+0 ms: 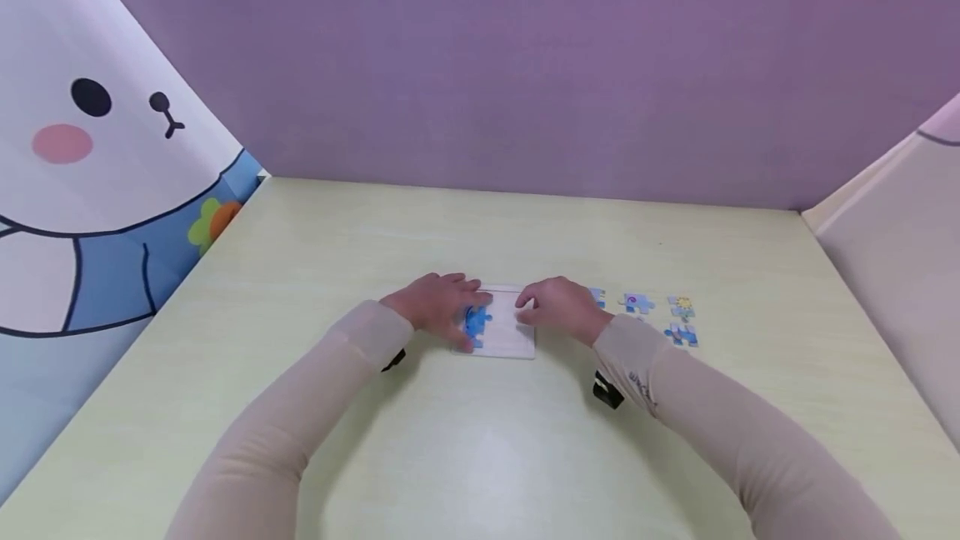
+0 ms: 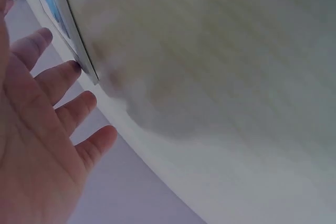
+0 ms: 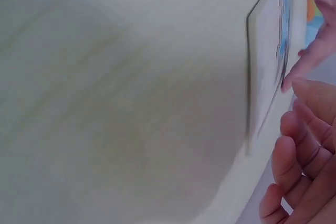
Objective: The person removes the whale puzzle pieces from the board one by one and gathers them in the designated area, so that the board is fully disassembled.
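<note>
A small white puzzle board [image 1: 513, 344] lies on the table, its left part filled with joined blue puzzle pieces [image 1: 476, 322]. My left hand [image 1: 438, 307] spreads over the board's left side, thumb at the near edge and fingers across the far left corner. In the left wrist view, the fingertips [image 2: 73, 67] come right at the board's edge. Over the board's right edge hovers my right hand [image 1: 561, 307], fingers loosely bent with a gap between thumb and index finger. Nothing shows between those fingers [image 3: 287, 156] in the right wrist view.
Several loose puzzle pieces lie right of the board: a blue one partly behind the right hand [image 1: 597, 296], one with a purple swirl [image 1: 637, 302], one with a yellow sun [image 1: 682, 305] and a blue one [image 1: 682, 335]. A purple wall [image 1: 525, 65] rises behind the table.
</note>
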Motion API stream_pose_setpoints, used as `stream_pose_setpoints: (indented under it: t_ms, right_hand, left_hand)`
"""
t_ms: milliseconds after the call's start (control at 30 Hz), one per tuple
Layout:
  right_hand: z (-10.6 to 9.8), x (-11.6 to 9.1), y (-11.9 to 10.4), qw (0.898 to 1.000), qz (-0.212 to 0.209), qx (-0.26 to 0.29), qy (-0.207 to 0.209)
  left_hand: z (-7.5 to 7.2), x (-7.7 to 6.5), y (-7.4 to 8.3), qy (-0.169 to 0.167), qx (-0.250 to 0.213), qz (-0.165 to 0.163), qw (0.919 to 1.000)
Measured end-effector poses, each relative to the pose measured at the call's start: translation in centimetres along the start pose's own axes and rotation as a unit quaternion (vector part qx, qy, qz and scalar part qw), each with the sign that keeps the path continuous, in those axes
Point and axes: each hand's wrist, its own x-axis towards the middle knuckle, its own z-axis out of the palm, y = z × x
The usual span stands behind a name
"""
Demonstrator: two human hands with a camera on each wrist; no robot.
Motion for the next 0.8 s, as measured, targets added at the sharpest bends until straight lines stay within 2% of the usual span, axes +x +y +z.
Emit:
stream_pose_setpoints:
  t_ms: [100,200,367,500,633,800]
  right_hand:
    - [0.0,0.5,-0.9,1.000,-0.005,-0.013,-0.018]
    - [0.3,1.1,-1.8,0.999,0.000,-0.023,-0.025]
    - [2.0,1.7,-2.6,0.999,0.031,0.004,-0.033]
    - [3.5,1.7,-2.9,0.999,0.018,0.002,-0.029]
    - [4.2,1.8,-3.5,1.000,-0.006,-0.027,-0.008]
    - [3.5,2.1,-4.6,0.996,0.001,-0.092,0.016]
  left_hand:
    - [0.0,-0.1,-0.2,-0.012,0.008,-0.011,0.9998]
    - [0.0,-0.1,-0.3,-0.009,0.014,-0.011,0.9998]
    - [0.5,0.2,-0.5,0.006,0.020,0.007,0.9998]
    - [1.4,0.3,-0.3,0.001,0.025,0.016,0.9996]
    - [1.6,0.3,-0.2,0.002,0.039,0.007,0.9992]
    - [0.3,0.4,-0.3,0.011,0.088,-0.003,0.9960]
